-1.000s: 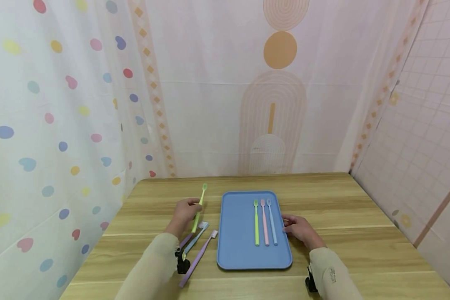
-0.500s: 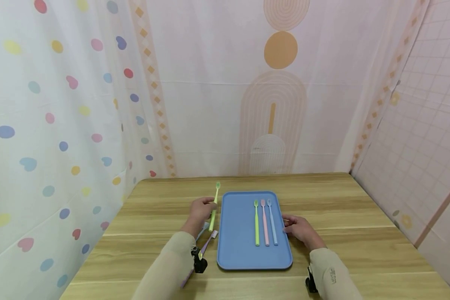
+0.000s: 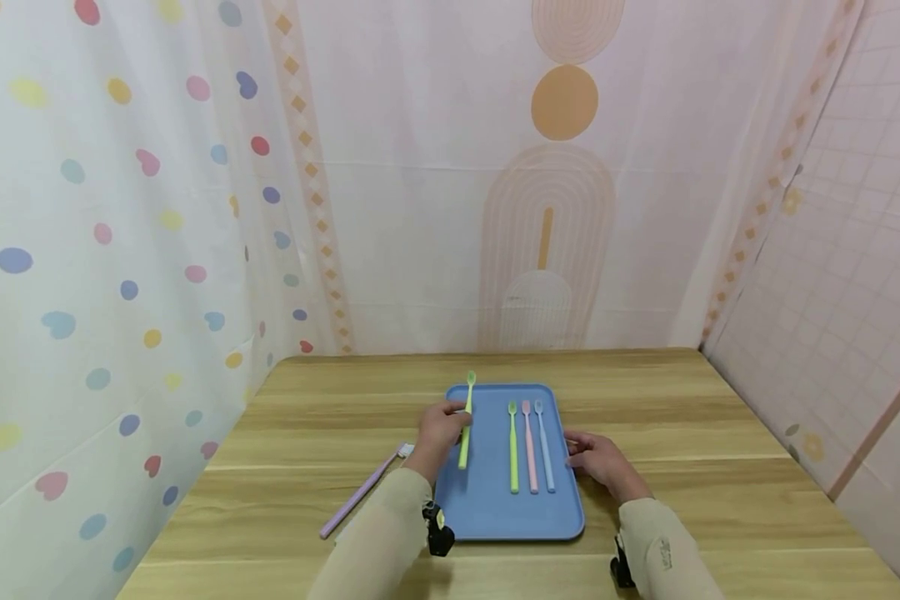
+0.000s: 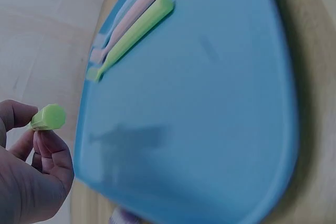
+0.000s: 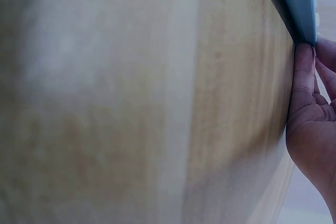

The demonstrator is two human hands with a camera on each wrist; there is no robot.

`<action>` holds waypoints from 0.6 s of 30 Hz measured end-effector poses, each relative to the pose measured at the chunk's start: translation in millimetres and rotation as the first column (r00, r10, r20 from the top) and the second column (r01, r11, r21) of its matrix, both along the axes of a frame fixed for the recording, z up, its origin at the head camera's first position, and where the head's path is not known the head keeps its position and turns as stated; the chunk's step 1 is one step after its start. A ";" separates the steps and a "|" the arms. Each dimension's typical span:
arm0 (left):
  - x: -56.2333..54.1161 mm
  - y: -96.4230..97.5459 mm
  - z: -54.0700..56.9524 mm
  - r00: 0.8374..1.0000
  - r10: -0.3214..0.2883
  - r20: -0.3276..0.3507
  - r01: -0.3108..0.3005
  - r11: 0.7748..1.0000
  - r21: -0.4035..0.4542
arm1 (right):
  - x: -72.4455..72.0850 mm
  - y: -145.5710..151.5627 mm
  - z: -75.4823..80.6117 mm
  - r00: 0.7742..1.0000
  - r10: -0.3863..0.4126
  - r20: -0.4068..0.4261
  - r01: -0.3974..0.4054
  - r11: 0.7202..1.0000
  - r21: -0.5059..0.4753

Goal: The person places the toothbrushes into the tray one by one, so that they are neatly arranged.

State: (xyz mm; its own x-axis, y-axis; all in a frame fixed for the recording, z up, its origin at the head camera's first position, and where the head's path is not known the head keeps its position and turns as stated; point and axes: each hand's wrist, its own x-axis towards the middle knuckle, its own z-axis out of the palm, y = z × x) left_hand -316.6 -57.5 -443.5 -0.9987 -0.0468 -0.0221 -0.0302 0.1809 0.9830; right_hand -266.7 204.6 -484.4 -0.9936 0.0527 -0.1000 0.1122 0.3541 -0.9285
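Note:
My left hand [image 3: 437, 435] pinches a yellow-green toothbrush [image 3: 463, 450] between thumb and fingers, over the left part of the blue tray [image 3: 495, 518]. Its head points away from me. In the left wrist view the handle end [image 4: 51, 117] faces the camera, and a shadow falls on the tray floor. Three toothbrushes lie side by side on the tray's right half: green [image 3: 514, 462], pink [image 3: 531, 458] and light blue [image 3: 547, 458]. At the tray's right edge, my right hand [image 3: 603, 462] holds the rim, the thumb [image 5: 303, 69] against its side wall.
A purple toothbrush [image 3: 360, 500] lies on the wooden table [image 3: 270, 500] left of the tray. My left sleeve [image 3: 378, 533] hides other things there. A patterned curtain [image 3: 420, 208] hangs behind the table, with a dotted one [image 3: 120, 250] along the left.
My left hand has carried the yellow-green toothbrush rightward, from above the loose toothbrushes to over the tray. The right hand and the three toothbrushes on the tray have stayed put.

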 end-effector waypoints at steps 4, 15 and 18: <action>3.1 8.9 -6.2 1.000 0.004 0.004 -0.004 1.000 -0.015 | -0.4 -0.1 -0.9 1.000 0.001 -0.001 -0.001 1.000 0.004; 14.2 28.3 -18.9 1.000 0.004 0.002 -0.004 0.999 -0.035 | 0.6 -2.1 0.3 1.000 -0.003 -0.004 0.003 1.000 0.004; 17.7 34.0 -21.1 1.000 0.013 0.015 -0.012 0.999 -0.045 | 1.6 -1.9 0.7 1.000 -0.003 -0.004 0.003 1.000 0.009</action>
State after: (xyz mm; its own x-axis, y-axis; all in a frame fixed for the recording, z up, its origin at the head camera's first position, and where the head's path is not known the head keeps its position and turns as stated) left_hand -298.9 -23.5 -464.6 -0.9976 -0.0607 -0.0348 -0.0476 0.2244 0.9733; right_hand -265.0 202.7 -483.7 -0.9939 0.0562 -0.0953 0.1093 0.3617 -0.9259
